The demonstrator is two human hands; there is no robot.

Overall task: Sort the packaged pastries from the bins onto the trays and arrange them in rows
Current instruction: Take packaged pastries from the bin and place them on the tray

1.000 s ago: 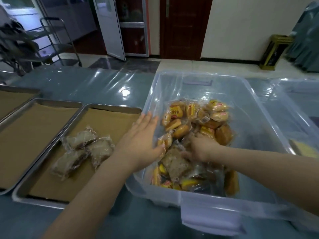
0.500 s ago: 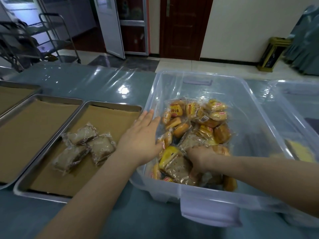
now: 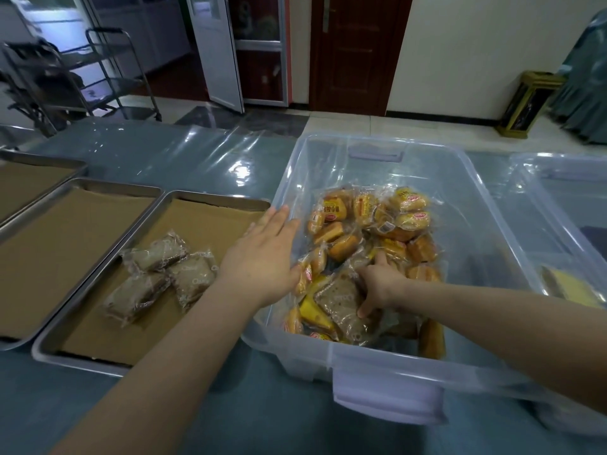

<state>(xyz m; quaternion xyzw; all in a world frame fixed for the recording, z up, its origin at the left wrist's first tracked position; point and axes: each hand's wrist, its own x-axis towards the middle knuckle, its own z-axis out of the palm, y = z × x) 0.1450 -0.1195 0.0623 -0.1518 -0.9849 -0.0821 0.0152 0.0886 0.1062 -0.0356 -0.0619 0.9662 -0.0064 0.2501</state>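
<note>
Count them off: three trays in a line, the near tray [image 3: 223, 198], the middle tray [image 3: 115, 184] and the far tray [image 3: 49, 160]. Three brown packs [image 3: 157, 254] on the near tray. Two clear bins, the big bin [image 3: 460, 178] and the side bin [image 3: 558, 165]. In the big bin, one brown pack [image 3: 338, 300] plainly on show, plus yellow packs [image 3: 335, 208], well over ten, too jumbled for an exact tally. One pale slab [image 3: 571, 284] in the side bin. Two hands, left hand [image 3: 262, 261] and right hand [image 3: 377, 284].

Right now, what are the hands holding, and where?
The right hand grips the brown wrapped pastry in the bin by its right edge. The left hand is flat and holds nothing.
</note>
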